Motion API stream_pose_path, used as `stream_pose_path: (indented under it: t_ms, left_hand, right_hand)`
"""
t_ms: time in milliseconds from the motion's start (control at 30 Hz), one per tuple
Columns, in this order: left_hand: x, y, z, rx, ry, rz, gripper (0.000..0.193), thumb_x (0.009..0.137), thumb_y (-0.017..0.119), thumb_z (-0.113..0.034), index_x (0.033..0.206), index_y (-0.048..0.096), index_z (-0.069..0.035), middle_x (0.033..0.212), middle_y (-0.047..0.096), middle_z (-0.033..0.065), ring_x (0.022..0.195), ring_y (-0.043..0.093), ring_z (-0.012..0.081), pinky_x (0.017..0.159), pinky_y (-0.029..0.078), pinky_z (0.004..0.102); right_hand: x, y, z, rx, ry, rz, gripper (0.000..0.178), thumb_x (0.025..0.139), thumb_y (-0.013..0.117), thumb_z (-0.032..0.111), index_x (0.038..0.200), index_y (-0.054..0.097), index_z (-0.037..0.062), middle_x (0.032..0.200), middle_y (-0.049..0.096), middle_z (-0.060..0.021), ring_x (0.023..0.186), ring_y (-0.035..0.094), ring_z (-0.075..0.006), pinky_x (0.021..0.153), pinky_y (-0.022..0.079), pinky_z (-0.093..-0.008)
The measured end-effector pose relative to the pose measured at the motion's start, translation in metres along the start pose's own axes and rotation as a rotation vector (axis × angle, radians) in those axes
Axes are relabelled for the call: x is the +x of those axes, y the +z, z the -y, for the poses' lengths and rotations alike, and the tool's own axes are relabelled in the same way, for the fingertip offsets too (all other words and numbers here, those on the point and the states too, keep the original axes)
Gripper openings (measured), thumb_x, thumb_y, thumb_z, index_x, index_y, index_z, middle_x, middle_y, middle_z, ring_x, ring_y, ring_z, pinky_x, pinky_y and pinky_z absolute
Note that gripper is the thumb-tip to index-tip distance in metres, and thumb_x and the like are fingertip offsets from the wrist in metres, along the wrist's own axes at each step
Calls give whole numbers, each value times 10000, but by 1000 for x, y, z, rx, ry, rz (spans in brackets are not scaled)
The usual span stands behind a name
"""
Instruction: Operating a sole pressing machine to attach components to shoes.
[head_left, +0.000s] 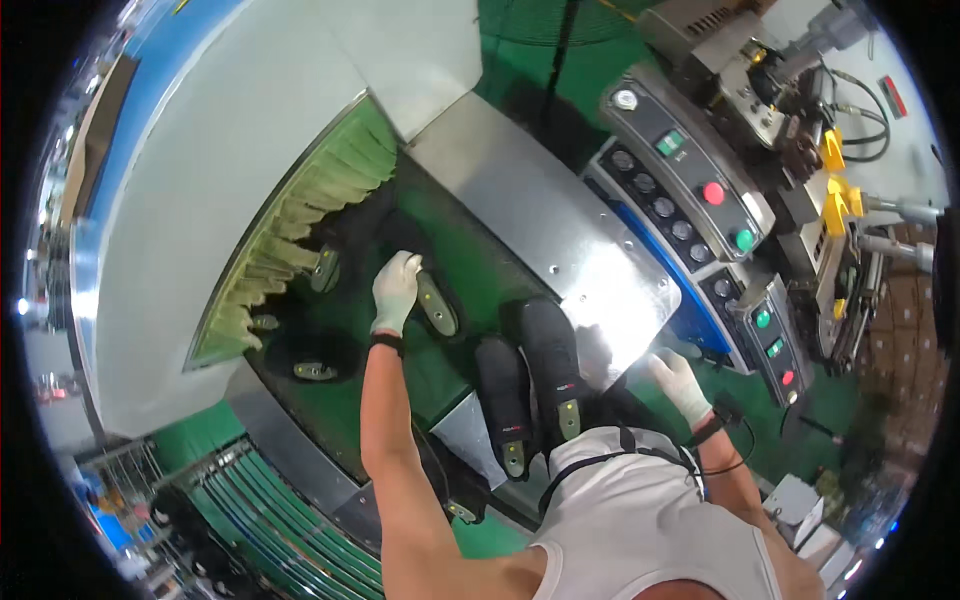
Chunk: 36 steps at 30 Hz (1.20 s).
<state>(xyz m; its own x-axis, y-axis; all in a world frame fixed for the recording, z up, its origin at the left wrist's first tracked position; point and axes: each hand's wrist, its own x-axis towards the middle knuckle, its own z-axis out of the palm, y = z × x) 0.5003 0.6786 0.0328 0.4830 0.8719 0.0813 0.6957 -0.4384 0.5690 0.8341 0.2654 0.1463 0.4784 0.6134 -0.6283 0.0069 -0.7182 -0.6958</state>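
Note:
My left hand [397,290], in a white glove, reaches over the green conveyor belt. Its fingers are closed at the end of a black shoe upper on an olive-green last [437,303]. Beside the machine's metal plate hangs my right hand [682,383], also gloved, fingers extended and holding nothing that I can see. Close to my body, two black shoe uppers on lasts [549,350] [503,385] lie side by side. More lasted uppers [316,370] [325,270] sit near the strip curtain, and another [461,510] is by my left arm.
Pale green curtain strips [310,205] hang across the opening of a large white machine [260,90]. A bare metal plate [530,210] borders the belt. At right stand control panels [690,185] with coloured buttons. A rack of metal bars [290,520] is at lower left.

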Motion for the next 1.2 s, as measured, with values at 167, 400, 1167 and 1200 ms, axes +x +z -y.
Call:
stream_pose_path:
  t_ms: [167,400,1167,1200]
  left_hand:
    - [-15,-14,-93,-253,-64,-35,245,989,625,-252,1019,691,-18,956,708,197,895,680,397,795,535,450]
    - [-49,-43,-259,-307,459,-100,168,958,691,-160,996,674,2,855,669,180,785,666,375,703,536,405]
    - [-112,113,-776,-615,1193,435,366,928,686,-12,1287,622,19,1227,648,174,1145,651,278,1014,507,374]
    - [-103,140,-788,-656,1100,576,410,960,664,-31,1354,569,33,1273,628,176,1233,615,266,1056,490,366]
  right_hand:
    - [-2,35,69,195,-243,158,640,914,740,356,1328,558,-97,1310,638,-220,1217,625,-276,1059,481,-364]
    - [-13,35,154,-461,-704,-88,983,741,848,385,1450,394,-124,1376,537,-326,1300,535,-442,1129,426,-446]
    - [-223,-261,-106,1363,-477,-475,601,902,708,117,1452,512,-25,1305,650,-60,1151,607,-148,1039,466,-326]
    - [-213,-261,-144,1213,-508,-564,619,884,692,110,1459,505,-23,1356,621,-65,1182,594,-150,1044,466,-335]
